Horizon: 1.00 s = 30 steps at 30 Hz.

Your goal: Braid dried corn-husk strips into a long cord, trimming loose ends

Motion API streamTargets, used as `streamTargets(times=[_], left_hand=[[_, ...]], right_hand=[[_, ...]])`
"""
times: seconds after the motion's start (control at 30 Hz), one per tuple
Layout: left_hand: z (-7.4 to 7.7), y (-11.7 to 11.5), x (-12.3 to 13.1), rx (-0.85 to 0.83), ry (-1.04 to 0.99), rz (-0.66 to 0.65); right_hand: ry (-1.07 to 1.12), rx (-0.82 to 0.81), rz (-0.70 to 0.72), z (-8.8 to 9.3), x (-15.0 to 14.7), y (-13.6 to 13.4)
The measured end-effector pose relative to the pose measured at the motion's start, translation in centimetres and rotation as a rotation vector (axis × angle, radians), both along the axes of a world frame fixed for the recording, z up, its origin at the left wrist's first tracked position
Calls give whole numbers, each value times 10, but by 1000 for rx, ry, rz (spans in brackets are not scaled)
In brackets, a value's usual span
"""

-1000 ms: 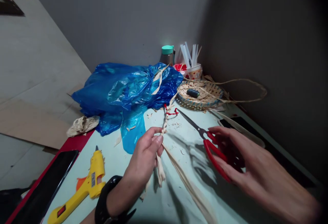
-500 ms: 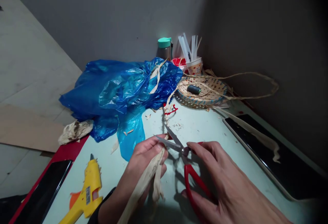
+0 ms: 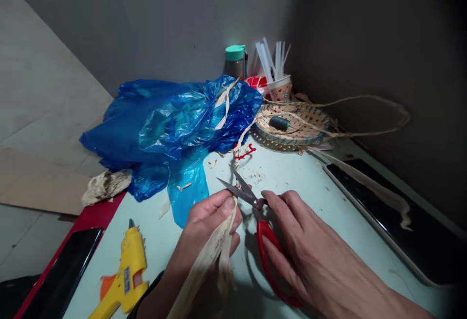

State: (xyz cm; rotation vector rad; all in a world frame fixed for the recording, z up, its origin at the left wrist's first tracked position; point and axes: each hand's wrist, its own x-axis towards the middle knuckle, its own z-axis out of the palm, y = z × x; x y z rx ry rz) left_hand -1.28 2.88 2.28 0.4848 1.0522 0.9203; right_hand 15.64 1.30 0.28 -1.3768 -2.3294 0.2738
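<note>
My left hand (image 3: 215, 217) is closed on a pale, flat strip of dried plant fibre (image 3: 209, 256), pinching it between thumb and fingers. The strip's loose ends hang down toward me. Beyond the fingertips a thin braided cord (image 3: 239, 144) of the same fibre runs away, with a red twisted tie (image 3: 246, 151) around it. In my right hand (image 3: 299, 236) are red-handled scissors (image 3: 264, 236). Their blades are parted and lie across the fibre just above my left thumb. Whether they touch it I cannot tell.
A yellow glue gun (image 3: 133, 265) lies at left, near a crumpled blue plastic bag (image 3: 156, 119). Behind stand a woven basket (image 3: 310, 136) with a dark thread spool (image 3: 279, 123), a paper cup (image 3: 280, 88) of glue sticks and a bottle (image 3: 234, 61). A tablet-like black panel (image 3: 386, 212) lies right.
The scissors' blades have come closer together and moved slightly left, nearer my left fingertips. My right hand's grip has narrowed. The left hand keeps its hold on the strip.
</note>
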Motion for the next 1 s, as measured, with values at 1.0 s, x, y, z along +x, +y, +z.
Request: streamTargets(times=[1.0], left_hand=[[2,-3,5,81,259,-77]], right_hand=[[-326,195,-273,14,64,2]])
